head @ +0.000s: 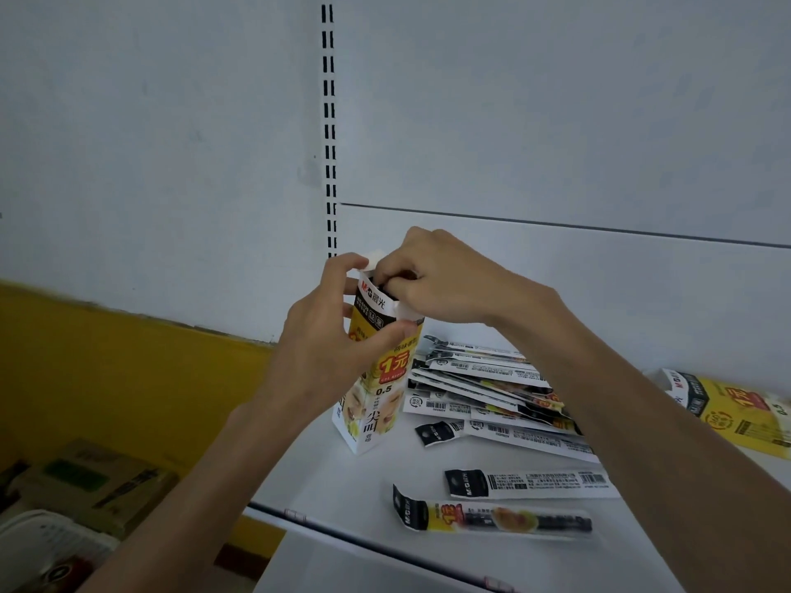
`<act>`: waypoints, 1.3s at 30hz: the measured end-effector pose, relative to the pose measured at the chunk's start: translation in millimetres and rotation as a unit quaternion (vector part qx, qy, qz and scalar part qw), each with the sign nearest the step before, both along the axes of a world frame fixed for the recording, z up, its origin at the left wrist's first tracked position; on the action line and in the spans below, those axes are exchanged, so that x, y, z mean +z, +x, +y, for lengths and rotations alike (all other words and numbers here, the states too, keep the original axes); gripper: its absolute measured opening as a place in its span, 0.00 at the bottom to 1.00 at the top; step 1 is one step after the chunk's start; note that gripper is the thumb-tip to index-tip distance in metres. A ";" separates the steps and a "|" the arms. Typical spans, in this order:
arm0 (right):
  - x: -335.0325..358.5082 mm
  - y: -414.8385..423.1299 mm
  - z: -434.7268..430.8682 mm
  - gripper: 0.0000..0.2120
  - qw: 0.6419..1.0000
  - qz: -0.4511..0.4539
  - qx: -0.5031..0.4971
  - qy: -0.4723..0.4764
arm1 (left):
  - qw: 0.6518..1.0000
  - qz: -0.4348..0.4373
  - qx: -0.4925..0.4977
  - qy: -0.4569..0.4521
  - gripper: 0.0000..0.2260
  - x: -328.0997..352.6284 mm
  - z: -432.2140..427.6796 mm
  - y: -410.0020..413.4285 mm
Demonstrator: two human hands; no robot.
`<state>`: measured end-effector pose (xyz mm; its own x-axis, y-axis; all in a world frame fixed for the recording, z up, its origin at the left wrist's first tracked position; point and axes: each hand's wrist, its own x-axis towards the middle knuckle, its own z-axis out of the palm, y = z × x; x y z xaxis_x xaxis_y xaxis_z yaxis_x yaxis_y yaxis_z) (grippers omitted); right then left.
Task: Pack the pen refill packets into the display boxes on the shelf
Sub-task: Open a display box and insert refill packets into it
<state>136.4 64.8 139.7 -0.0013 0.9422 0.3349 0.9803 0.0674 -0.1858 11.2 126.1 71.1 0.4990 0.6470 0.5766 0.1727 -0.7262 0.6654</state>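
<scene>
White shelf (342, 498) with a white back wall (171, 122) is in front of me, and a strip of black slots (328, 122) runs up the wall. My display box (376, 404) stands upright on the shelf, with its top open. My left hand (325, 336) is wrapped round the upper part of the box, thumb on the front and fingers behind. My right hand (445, 280) is at the open top, with its fingers curled in and pinching the dark packet tops (396, 276) that stick up there. Just to the right of the box, a messy pile of refill packets (483, 391) lies flat on the shelf. Two more packets lie alone near the front edge, a white one (530, 481) and a yellow and black one (496, 517). Far to the right, a second box (736, 413) lies on its side. Down on the left I see a yellow wall (107, 370) and some brown cardboard boxes (98, 481) below the shelf.
</scene>
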 end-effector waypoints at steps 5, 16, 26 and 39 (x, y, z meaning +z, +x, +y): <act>-8.0 6.6 -3.3 0.11 0.991 0.104 0.022 0.083 | 1.000 0.007 -0.004 -0.008 0.30 3.6 -5.0 0.2; -26.2 23.7 -33.8 0.11 0.960 0.230 0.078 0.142 | 1.000 -0.012 -0.002 0.011 0.29 -3.0 -12.2 2.4; -24.1 22.8 -36.7 0.12 0.974 0.192 0.054 0.106 | 0.995 0.026 -0.010 0.100 0.16 -3.6 -18.2 -1.6; -29.9 19.1 -46.0 0.17 0.976 0.206 0.058 0.032 | 0.993 0.037 -0.024 0.113 0.11 -4.7 -25.0 0.2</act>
<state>155.5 18.8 109.8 0.0406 0.9207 0.3881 0.8087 0.1978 -0.5539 11.4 101.1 66.4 0.5729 0.4802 0.6642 0.1772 -0.8638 0.4717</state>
